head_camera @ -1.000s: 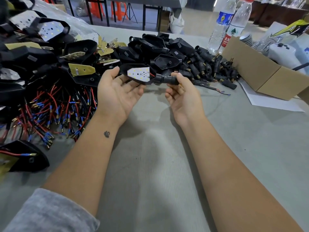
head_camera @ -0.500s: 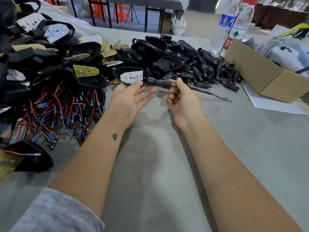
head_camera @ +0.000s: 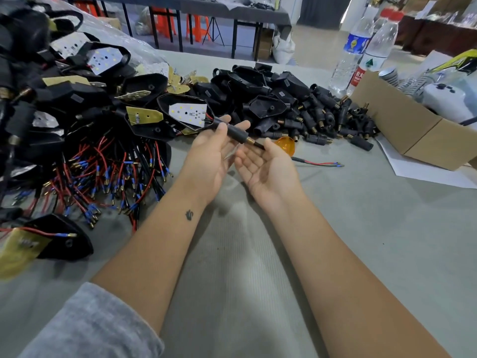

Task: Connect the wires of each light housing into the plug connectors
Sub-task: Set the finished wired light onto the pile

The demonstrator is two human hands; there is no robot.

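A black light housing (head_camera: 187,113) with a white LED board hangs off the far side of my left hand (head_camera: 213,153). Its black plug connector (head_camera: 235,131) lies across my left fingers, and my thumb presses on it. A black cable leaves the connector's brass end, passes behind my right thumb and lies on the table. It ends in red and green wires (head_camera: 321,164) with blue tips. My right hand (head_camera: 267,167) is palm up with relaxed fingers and holds nothing.
Housings with red and black wires (head_camera: 103,171) are heaped on the left. Loose plug connectors (head_camera: 322,117) lie piled behind my hands, an orange lens (head_camera: 285,143) beside them. A cardboard box (head_camera: 402,125), white paper (head_camera: 426,174) and two bottles (head_camera: 353,55) stand at right.
My right hand has let go of the connector's end and turned palm up. The housing and connector now rest on my left hand alone, and the cable tail lies farther right.
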